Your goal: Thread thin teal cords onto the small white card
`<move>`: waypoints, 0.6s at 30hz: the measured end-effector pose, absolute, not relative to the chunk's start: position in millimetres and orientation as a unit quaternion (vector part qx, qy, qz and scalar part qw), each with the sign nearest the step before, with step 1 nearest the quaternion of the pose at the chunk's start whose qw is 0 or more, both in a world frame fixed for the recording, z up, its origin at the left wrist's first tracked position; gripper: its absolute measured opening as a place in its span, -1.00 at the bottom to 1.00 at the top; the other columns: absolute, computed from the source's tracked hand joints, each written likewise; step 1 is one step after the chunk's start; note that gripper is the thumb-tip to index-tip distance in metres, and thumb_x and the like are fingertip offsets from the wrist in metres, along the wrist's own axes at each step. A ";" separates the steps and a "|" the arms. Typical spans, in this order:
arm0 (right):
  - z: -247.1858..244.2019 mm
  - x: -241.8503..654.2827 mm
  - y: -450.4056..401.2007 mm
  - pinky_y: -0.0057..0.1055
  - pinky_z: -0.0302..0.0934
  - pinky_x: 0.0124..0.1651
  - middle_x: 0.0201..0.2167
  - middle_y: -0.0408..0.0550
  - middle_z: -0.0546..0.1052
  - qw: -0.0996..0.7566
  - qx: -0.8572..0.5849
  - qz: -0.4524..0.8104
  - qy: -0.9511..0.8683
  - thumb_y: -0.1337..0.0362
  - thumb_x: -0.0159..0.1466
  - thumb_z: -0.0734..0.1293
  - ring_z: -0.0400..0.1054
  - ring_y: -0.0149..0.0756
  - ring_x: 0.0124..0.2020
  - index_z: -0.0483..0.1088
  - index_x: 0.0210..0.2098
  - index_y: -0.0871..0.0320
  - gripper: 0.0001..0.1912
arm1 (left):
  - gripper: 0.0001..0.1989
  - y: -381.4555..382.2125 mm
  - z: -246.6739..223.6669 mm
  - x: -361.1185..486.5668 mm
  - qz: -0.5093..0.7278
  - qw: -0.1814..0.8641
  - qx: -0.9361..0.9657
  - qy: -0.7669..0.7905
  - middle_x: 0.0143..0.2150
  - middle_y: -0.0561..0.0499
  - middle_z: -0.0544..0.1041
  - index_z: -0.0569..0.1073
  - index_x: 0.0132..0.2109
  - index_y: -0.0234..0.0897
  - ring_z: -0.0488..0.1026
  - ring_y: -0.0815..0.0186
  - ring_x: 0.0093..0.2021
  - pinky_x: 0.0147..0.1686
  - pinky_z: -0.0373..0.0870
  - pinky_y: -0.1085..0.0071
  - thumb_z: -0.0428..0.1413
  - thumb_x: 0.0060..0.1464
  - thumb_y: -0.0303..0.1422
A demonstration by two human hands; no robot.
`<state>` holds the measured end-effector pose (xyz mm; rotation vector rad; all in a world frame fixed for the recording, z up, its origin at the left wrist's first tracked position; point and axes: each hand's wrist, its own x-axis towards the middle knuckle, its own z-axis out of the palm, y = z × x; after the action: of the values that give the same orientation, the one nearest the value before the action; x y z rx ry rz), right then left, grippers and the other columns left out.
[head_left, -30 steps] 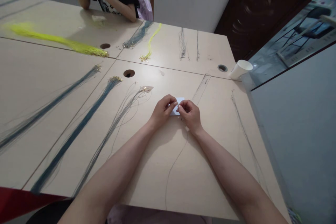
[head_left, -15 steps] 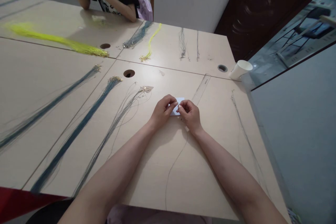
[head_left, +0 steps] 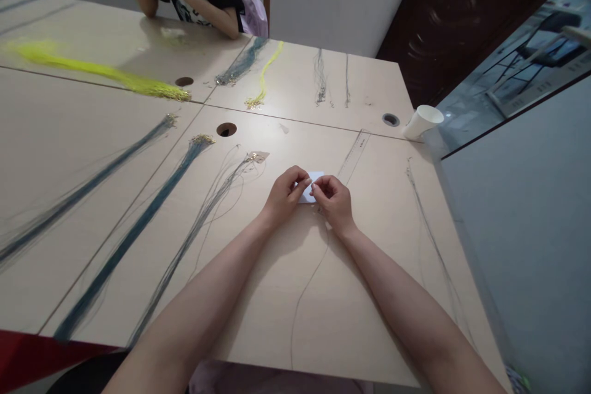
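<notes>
Toward the left side of the desk (head_left: 258, 320), a dark bundle (head_left: 104, 176) and a teal bundle (head_left: 150, 211) lie slantwise, the teal one reaching the near edge; beside them a looser grey bundle (head_left: 201, 220) spreads its strands toward the left hand; leave that gap, since stray loops would probably snag on a sleeve or finger.

The left hand (head_left: 285, 194) is in from the near edge, thumb and forefinger brought together over a white card (head_left: 307, 196); the card lies flat under the fingertips of both hands, and its pale surface should help show up fine work. A single strand (head_left: 299, 300) runs from beneath the right hand to the near edge; it should be left slack, as a tug there could upset the pinch. The right hand (head_left: 336, 200) mirrors the left, fingertips meeting, the two hands just beside each other; what they pinch is too small to tell; work with small fingertip motions, forearms steady.

A clear ruler (head_left: 354, 156) slants away just beyond the right hand; a paper cup (head_left: 422, 122) stands by the right edge; a thin strand group (head_left: 433, 240) lies along that edge, well apart from the right hand.
</notes>
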<state>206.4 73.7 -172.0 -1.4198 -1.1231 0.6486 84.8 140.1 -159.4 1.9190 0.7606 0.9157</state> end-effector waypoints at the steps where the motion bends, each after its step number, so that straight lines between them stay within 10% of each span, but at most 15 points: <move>1: -172.1 206.5 73.6 -0.45 0.15 -0.44 -0.52 -0.16 0.41 0.571 -0.606 0.276 -0.480 0.24 0.13 0.26 0.27 -0.40 -0.51 0.32 -0.42 0.15 -0.90 | -0.85 140.0 -159.3 84.8 0.366 0.428 0.769 0.304 -0.46 0.08 0.28 0.29 -0.39 -0.29 0.18 0.43 -0.46 -0.45 0.13 0.47 -0.01 0.10 -0.32; 18: -172.3 206.7 73.7 -0.46 0.15 -0.45 -0.52 -0.16 0.41 0.561 -0.612 0.275 -0.485 0.22 0.14 0.25 0.26 -0.40 -0.53 0.31 -0.42 0.14 -0.88 | -0.83 140.8 -161.0 85.2 0.367 0.427 0.769 0.303 -0.46 0.07 0.28 0.28 -0.39 -0.29 0.18 0.42 -0.46 -0.45 0.14 0.46 -0.02 0.09 -0.30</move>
<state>206.7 73.7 -172.3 -1.4409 -1.1425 0.6481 85.2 140.8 -161.0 1.9222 0.7564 0.9166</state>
